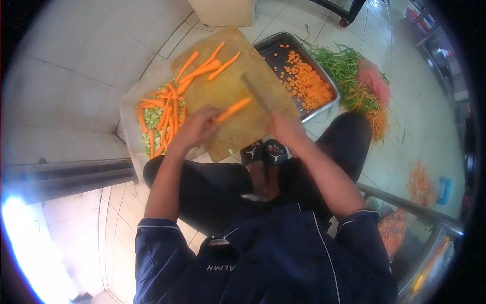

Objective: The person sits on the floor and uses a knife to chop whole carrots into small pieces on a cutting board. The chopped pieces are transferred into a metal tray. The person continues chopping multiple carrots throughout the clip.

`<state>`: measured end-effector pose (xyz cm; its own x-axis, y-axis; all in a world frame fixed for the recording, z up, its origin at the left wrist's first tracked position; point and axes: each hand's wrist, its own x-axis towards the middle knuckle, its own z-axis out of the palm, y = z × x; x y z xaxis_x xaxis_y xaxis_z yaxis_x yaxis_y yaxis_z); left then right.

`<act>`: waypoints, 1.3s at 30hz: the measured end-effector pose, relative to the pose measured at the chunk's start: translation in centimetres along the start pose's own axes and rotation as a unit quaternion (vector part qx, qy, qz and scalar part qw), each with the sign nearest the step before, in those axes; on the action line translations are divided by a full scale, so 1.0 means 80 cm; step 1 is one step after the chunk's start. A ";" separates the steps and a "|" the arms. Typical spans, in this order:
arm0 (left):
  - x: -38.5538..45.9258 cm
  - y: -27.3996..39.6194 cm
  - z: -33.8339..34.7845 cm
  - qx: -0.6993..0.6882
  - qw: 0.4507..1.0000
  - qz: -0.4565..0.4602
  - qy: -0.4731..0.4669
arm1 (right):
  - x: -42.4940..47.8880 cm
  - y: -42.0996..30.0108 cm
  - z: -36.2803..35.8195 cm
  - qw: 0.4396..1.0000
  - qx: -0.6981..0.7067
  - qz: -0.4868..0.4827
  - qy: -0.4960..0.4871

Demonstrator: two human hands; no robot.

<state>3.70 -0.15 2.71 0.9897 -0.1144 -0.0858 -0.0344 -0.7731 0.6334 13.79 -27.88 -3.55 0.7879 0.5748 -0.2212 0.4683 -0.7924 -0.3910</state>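
Over the cutting board (231, 133), my left hand (201, 127) grips a peeled carrot (235, 108) by one end. My right hand (286, 127) holds a knife (255, 91) with a broad blade, blurred, close to the carrot's free end. Several whole peeled carrots (203, 71) lie on the board's far left part. More carrots (167, 117) rest on chopped pale-green vegetable pieces (152, 117) in a translucent container (131, 102) at the left. Right of the board, a metal tray (335, 85) holds many round carrot slices (309, 81), heaped towards its near right corner.
Green leafy trimmings (334, 60), orange peelings (376, 121) and a pink plastic bag (374, 81) lie on the tiled floor beyond the tray. My sandalled feet (264, 152) are just below the board. A metal rail (410, 207) runs at right; a white container (226, 11) stands ahead.
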 end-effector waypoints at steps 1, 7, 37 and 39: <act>-0.010 -0.001 -0.015 0.003 0.999 -0.033 0.024 | -0.005 -0.012 -0.002 1.000 0.004 -0.005 0.003; -0.039 -0.029 -0.039 -0.005 0.990 -0.091 0.109 | -0.010 -0.027 0.011 0.997 0.003 -0.055 0.044; -0.016 -0.043 0.010 -0.074 0.995 0.004 0.073 | -0.046 -0.045 -0.019 0.918 0.089 -0.277 0.270; -0.005 -0.044 0.018 -0.047 0.997 -0.014 0.062 | -0.048 -0.048 -0.013 0.916 0.082 -0.294 0.260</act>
<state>3.26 1.77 -0.59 0.9999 -0.0117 -0.0119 0.0000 -0.7124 0.7018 9.38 -27.26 -0.30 0.5236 0.6828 0.5095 0.8395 -0.3116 -0.4452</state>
